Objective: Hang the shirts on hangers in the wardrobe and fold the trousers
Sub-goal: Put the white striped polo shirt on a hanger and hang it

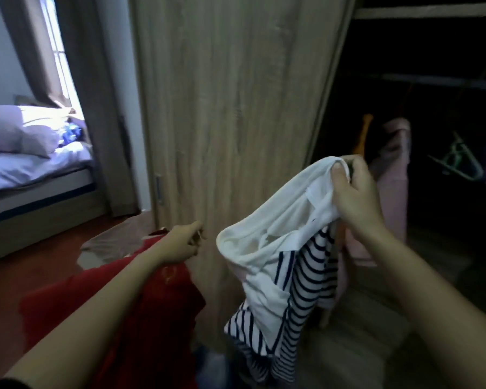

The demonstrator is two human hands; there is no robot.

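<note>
- Right hand (354, 192) gripping a white-and-striped shirt (278, 248) by its top, near the wardrobe door (236, 108).
- Left hand (180, 244) loosely curled above a red garment (152, 304); any hold impossible to tell.

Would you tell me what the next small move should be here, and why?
Probably bring the left hand across to fetch the green hanger in the wardrobe: the right hand grips the striped shirt by its top, no hanger shows inside, and the left seems free.

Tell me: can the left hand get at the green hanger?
Probably not directly: the green hanger hangs far right in the wardrobe, with the right hand and its shirt between it and the left hand.
</note>
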